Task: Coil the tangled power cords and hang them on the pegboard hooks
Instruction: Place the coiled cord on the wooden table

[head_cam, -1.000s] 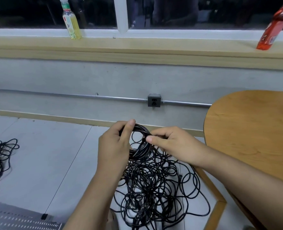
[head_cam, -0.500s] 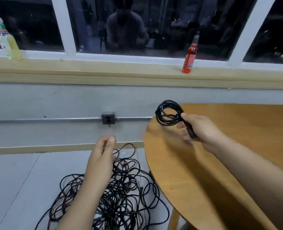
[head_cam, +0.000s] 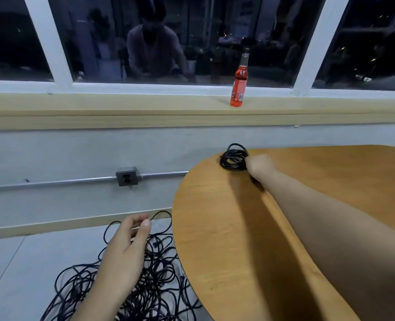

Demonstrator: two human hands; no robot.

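Note:
A small coil of black power cord (head_cam: 233, 157) rests at the far edge of the round wooden table (head_cam: 226, 239). My right hand (head_cam: 259, 167) reaches across the table and is closed on the coil's near side. A large tangle of black cords (head_cam: 159, 281) lies on the grey floor to the left of the table. My left hand (head_cam: 127, 251) hovers above that tangle with its fingers loosely apart and nothing in them. No pegboard is in view.
A red drink bottle (head_cam: 239, 84) stands on the wooden window sill (head_cam: 122, 107). A grey wall socket (head_cam: 127, 176) sits on a metal conduit below the sill. The window glass reflects a person.
My right hand carried the coil from above the tangle to the far edge of the table and lowered it onto the surface. My left hand let go and stayed over the tangle.

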